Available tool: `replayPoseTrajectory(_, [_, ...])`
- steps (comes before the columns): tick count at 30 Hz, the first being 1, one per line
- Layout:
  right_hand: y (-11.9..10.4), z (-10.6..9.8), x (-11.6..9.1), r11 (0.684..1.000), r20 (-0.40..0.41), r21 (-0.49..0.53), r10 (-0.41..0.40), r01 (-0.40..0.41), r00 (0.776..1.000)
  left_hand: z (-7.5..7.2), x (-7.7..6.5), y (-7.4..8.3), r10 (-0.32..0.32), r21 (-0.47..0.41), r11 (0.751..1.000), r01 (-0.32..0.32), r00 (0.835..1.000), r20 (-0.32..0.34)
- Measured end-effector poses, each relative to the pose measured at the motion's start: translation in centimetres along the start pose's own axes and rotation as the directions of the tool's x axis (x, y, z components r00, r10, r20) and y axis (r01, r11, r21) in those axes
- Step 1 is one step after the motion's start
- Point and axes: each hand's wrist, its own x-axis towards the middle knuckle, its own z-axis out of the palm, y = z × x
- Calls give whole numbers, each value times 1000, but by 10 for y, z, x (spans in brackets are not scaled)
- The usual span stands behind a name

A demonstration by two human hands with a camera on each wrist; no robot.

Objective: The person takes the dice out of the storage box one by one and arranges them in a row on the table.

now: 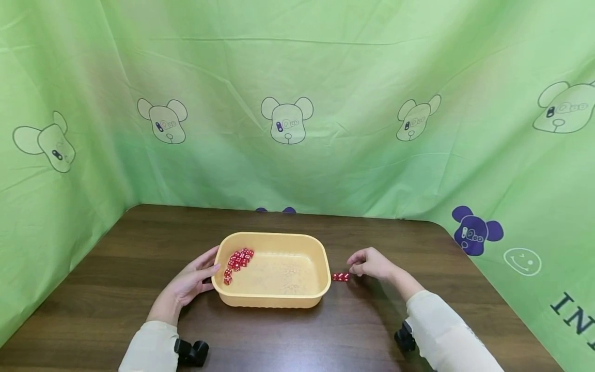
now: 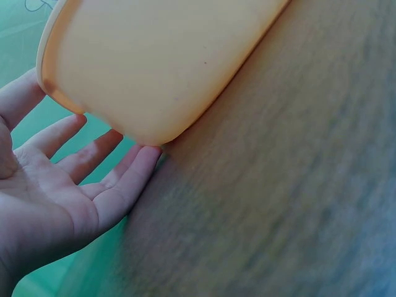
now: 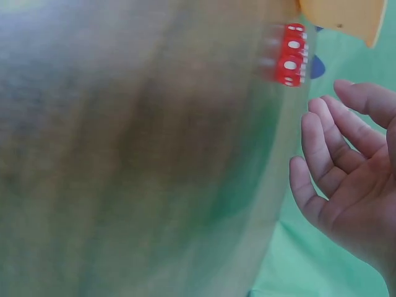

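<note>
A pale yellow plastic basin (image 1: 270,297) stands on the table, tipped slightly in no direction that shows. My left hand (image 1: 190,279) holds its left end, thumb at the rim and the other fingertips against the outer wall (image 2: 154,68). Inside the basin, red dice with white pips (image 1: 238,261) are clustered toward the left. Just outside its right end, a short row of red dice (image 1: 341,277) lies on the table; the right wrist view also shows these dice (image 3: 291,54). Beside them is my right hand (image 1: 372,264), fingers loosely bent, with nothing visible between thumb and fingers.
A dark brown wooden table (image 1: 279,341) carries everything. Green cloth (image 1: 288,175) printed with bear heads hangs behind it and along both sides. Black wrist cameras sit at both sleeves, the left camera (image 1: 191,353) and the right camera (image 1: 405,337).
</note>
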Motion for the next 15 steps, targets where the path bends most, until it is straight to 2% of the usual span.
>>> replayPoseTrajectory(9, [-19,-17,15,1000,-60,-16,10,-11,998,0,0,-1,3,6,1000,-3,1000,1])
replayPoseTrajectory(15, [-35,-20,29,1000,-83,-16,12,-13,996,-1,1,-1,-9,-3,1000,9,1000,-12])
